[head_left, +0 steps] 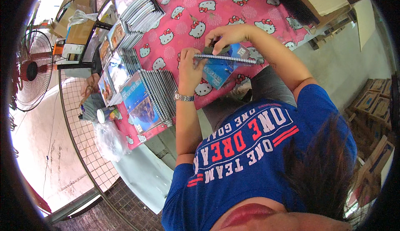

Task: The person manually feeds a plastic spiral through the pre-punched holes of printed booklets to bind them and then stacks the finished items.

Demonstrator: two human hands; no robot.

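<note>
My left hand point(190, 66), with a metal watch at its wrist, grips the left end of a spiral notebook point(216, 76). The notebook has a blue picture cover and is tilted, its coil edge facing up above the table's near edge. My right hand point(227, 36) is closed at the far side of the coil, near its left end. Something small and dark shows between its fingers, but its kind cannot be made out. Another blue printed cover shows behind the coil, partly hidden.
A pink patterned cloth covers the table point(166, 37). Stacked spiral notebooks point(150, 97) fill its left side, with more piles point(139, 8) behind. A standing fan point(31, 68) and a carton point(75, 16) are at the left. Boxes point(373, 99) stand at the right.
</note>
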